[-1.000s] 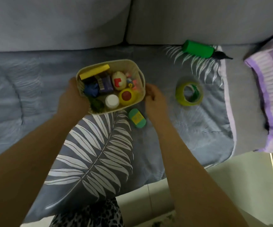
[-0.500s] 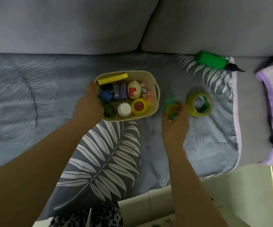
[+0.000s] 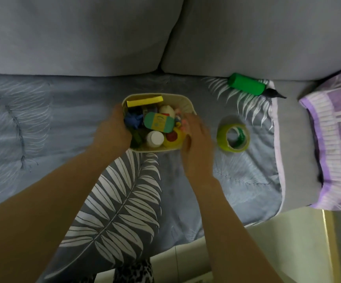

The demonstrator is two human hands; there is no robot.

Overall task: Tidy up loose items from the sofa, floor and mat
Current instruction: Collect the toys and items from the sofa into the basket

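Grey sofa back cushions [image 3: 79, 35] along the rear edge of the seat, grey leaf-print cover [image 3: 122, 205] spread over the seat to its front edge, purple patterned pillow [image 3: 337, 144] at the right end, pale tiled floor [image 3: 288, 252] below the front edge

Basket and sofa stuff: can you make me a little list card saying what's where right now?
basket: cream, on the sofa cover, full of small things
on top inside: green and yellow case
left hand: gripping the basket's left side
right hand: at the basket's right side
tape roll: green, loose, right of the basket
green tube: loose, by the back cushion
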